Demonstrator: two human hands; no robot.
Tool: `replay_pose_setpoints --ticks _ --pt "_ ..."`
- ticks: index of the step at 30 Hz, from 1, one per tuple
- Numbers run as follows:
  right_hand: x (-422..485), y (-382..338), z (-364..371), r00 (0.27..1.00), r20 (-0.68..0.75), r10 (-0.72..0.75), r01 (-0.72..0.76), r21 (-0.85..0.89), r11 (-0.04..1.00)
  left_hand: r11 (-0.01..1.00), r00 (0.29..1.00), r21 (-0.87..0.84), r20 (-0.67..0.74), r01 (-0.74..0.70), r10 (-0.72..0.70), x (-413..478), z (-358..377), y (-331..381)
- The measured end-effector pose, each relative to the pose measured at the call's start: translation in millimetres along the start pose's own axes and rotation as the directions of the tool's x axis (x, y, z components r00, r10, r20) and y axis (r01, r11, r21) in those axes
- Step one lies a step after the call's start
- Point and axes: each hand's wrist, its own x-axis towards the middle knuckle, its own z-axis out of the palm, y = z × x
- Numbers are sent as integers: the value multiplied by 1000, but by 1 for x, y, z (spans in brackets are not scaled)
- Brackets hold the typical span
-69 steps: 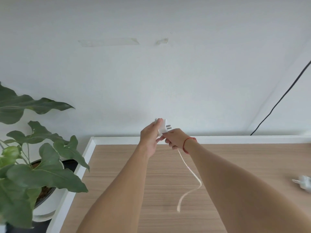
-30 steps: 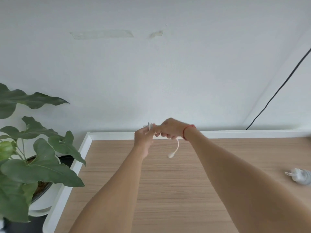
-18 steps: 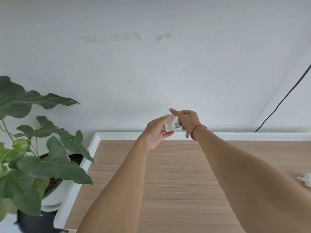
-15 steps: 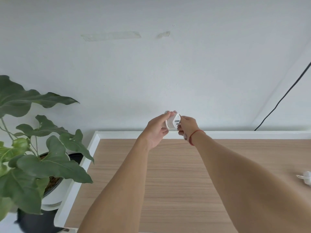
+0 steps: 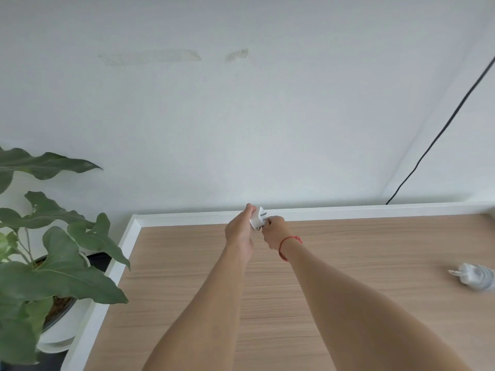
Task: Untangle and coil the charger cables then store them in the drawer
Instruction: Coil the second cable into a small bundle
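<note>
The wooden bench (image 5: 348, 277) is filling the near half of the view, with its white raised rim (image 5: 348, 210) running along the far edge against a plain wall. A potted plant (image 5: 53, 277) is standing off the bench's left side, its leaves leaning toward the bench edge. Both forearms are reaching far out over the middle of the bench, so the work is happening clear of the surface, just near the rim.

The left hand (image 5: 239, 231) is wrapping its fingers around a white charger (image 5: 257, 218), prongs pointing up and right, probably serving as the steady anchor. The right hand (image 5: 274, 232), with a red string bracelet (image 5: 290, 241) at the wrist, is touching the charger's lower right edge with curled fingers, seemingly pinching the cable end there; the cable itself is mostly hidden between the hands, likely being tucked to keep the coil from springing loose.

A second charger (image 5: 474, 275) is lying well apart on the right of the bench, looking already bundled. No drawer is showing, so storing is not yet done.
</note>
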Motion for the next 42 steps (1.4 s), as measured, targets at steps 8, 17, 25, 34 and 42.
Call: replay_pose_setpoints --ticks 8,17,25,34,42 --pt "-13 23 -7 981 193 -23 69 -238 969 998 996 60 -83 34 -29 12 -2 -28" --pt "-3 71 -34 985 154 -74 108 -228 968 978 991 163 -54 127 -120 29 8 -99" --pt "6 111 -21 974 62 -216 224 -327 918 936 993 338 15 101 -113 41 3 -119" --pt "15 100 -26 948 106 -299 316 -215 924 908 998 416 16 51 -63 54 3 -109" --pt "12 120 -32 988 8 -156 156 -102 982 896 983 427 71 123 -169 51 10 -107"
